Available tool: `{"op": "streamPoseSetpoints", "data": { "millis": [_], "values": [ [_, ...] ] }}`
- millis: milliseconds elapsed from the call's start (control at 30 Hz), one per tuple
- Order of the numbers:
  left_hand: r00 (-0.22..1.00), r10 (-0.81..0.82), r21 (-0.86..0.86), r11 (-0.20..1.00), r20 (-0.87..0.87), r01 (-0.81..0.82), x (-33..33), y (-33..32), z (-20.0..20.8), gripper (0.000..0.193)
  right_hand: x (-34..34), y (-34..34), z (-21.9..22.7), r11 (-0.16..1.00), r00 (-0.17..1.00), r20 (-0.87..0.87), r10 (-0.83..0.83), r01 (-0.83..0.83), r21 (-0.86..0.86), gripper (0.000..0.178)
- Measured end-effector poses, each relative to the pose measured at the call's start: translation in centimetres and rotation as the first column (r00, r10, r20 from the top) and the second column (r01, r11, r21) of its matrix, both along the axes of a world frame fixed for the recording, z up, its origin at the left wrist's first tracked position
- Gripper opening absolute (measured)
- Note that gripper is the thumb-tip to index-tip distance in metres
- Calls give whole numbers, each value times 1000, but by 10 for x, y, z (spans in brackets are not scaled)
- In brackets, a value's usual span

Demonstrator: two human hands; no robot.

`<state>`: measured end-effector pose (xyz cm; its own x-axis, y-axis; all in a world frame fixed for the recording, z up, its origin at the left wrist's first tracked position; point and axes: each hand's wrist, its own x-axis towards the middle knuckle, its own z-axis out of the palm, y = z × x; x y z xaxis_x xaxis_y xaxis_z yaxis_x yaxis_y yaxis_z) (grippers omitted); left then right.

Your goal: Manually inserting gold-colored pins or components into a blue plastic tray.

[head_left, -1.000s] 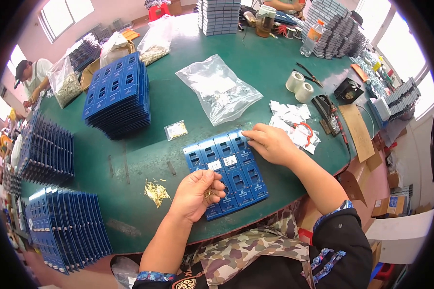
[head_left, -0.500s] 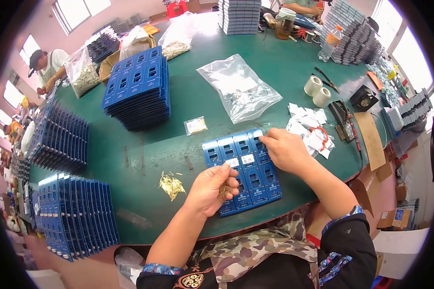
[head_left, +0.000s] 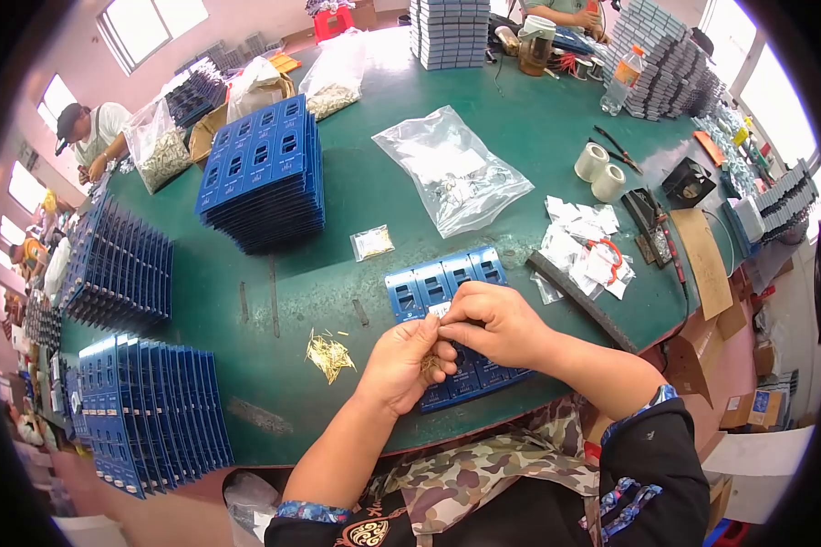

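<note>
A blue circuit board panel (head_left: 417, 290) with rectangular cutouts lies on the green table in front of me, partly hidden by my hands. Above its left half, my left hand (head_left: 401, 365) is curled around several thin gold pins (head_left: 431, 365) that show between the fingers. My right hand (head_left: 497, 324) has come to the thumb and fingertips of the left one. Its fingers are pinched together, and what is between them is too small to make out. Left of the panel lies a loose pile of gold pins (head_left: 327, 357). A small clear packet (head_left: 372, 242) rests beyond it.
Stacks of blue panels stand at the far left (head_left: 255, 173) and left edge (head_left: 150, 410). A clear bag (head_left: 456, 173) lies beyond the panel. On the right are white scraps (head_left: 579, 228), red-handled scissors (head_left: 611, 260), a dark bar (head_left: 579, 301), tape rolls (head_left: 593, 162) and a soldering iron (head_left: 673, 251).
My right hand has moved left and nearer, from the panel's far right corner to the fingertips of my left hand. The dark bar it covered now shows. My left hand stays nearly in place.
</note>
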<state>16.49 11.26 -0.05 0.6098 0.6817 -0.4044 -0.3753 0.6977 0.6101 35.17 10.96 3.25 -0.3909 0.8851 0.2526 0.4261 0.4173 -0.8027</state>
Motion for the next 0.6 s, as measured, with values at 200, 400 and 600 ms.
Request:
{"op": "streamPoseSetpoints", "data": {
  "millis": [200,400,600],
  "values": [
    [998,26,1,1000,-51,-26,0,-1,2,34,17,11,-6,982,991,-58,-122,129,139,7],
    [991,71,-73,994,-117,-80,3,0,10,39,77,48,-16,934,924,167,-344,355,-43,13],
    [995,21,-25,999,-99,-23,-2,1,5,39,76,50,-19,960,904,337,-261,279,-4,15]
  ]
}}
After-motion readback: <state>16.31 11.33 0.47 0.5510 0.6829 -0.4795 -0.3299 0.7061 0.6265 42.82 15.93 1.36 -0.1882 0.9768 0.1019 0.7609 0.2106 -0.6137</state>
